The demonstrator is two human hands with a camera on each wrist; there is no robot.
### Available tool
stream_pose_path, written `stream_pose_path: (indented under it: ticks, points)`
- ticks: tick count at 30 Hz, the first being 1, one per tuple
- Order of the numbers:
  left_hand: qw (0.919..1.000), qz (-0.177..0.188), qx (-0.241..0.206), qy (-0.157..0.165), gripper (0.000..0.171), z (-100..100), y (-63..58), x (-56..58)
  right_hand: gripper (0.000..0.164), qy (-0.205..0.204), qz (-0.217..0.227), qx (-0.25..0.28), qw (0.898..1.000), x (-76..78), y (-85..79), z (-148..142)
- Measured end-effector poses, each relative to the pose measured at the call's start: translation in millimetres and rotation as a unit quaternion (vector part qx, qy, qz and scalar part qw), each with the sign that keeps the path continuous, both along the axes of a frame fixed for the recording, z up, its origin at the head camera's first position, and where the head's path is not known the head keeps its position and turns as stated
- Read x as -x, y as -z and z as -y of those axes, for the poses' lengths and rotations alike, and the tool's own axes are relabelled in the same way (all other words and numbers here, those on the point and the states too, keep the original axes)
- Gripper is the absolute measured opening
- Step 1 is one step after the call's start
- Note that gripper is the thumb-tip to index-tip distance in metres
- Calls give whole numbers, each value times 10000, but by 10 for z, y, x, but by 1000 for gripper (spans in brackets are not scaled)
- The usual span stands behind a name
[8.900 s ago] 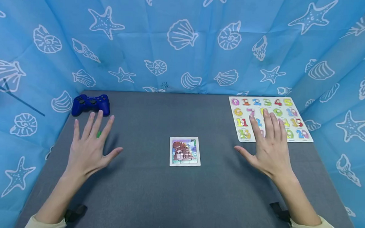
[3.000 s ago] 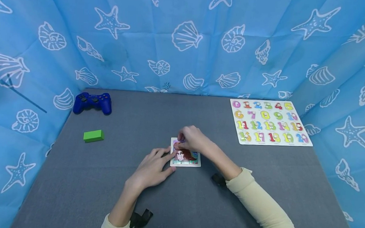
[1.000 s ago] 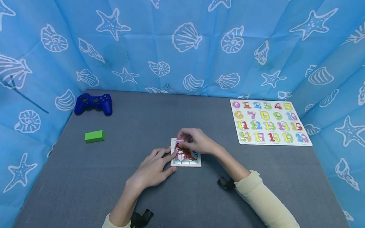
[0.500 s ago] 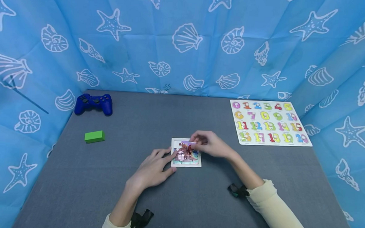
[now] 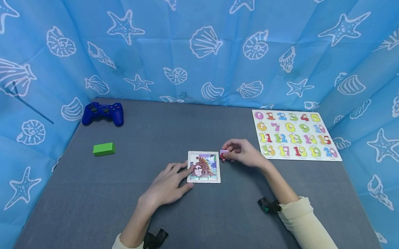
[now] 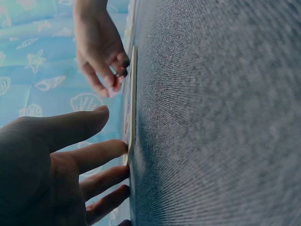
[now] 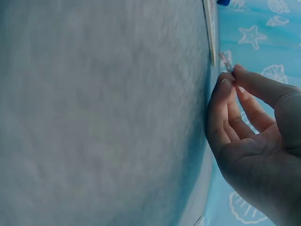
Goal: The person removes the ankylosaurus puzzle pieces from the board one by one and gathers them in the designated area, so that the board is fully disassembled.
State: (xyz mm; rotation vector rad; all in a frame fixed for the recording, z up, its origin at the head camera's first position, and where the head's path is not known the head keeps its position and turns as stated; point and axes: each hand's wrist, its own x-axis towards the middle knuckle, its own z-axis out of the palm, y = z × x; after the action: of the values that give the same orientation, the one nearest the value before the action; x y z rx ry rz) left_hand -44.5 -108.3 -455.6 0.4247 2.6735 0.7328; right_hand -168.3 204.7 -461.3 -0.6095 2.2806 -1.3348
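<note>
A small square jigsaw puzzle [image 5: 208,178] in a pale frame lies mid-table, with a gap at its upper left where the backing shows. My left hand [image 5: 166,184] rests at its left side, fingers extended, the index finger reaching onto the picture. Just right of the frame, my right hand [image 5: 245,153] pinches a jigsaw piece [image 5: 223,155] in pink and red between thumb and fingers. The right wrist view shows that piece [image 7: 225,62] edge-on at the fingertips. In the left wrist view the left fingers [image 6: 106,153] touch the frame's edge.
A blue game controller [image 5: 103,114] sits at the back left, and a green block [image 5: 104,149] in front of it. At the back right lies a white number board [image 5: 299,136]. A blue shell-print curtain [image 5: 201,72] encloses the table's back and sides.
My right hand has lifted the piece from the puzzle's upper left and carried it right, past the frame, uncovering the gap. The left hand has stayed in place since three seconds ago.
</note>
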Motion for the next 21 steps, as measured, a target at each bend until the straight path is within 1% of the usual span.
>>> stream_pose_path:
  ticks: [4, 8, 12, 18, 21]
  points:
    - [10000, 16, -4, -4, 61, 2, 2, -1, 19, 82, 57, -197, 9998, 53, -2, -38]
    - [10000, 23, -22, 4, 61, 5, 2, -1, 19, 153, 0, -387, 9991, 94, 0, -43]
    - [10000, 16, -30, 7, 61, 5, -1, -4, 17, 202, -246, -667, 9973, 113, -1, -25]
    - [10000, 8, -55, -25, 61, 2, -7, -10, 12, 356, -718, -1236, 9891, 110, -20, 21]
    - [10000, -7, -86, -45, 61, 2, -5, -14, 11, 405, -808, -1383, 9863, 102, -22, 43]
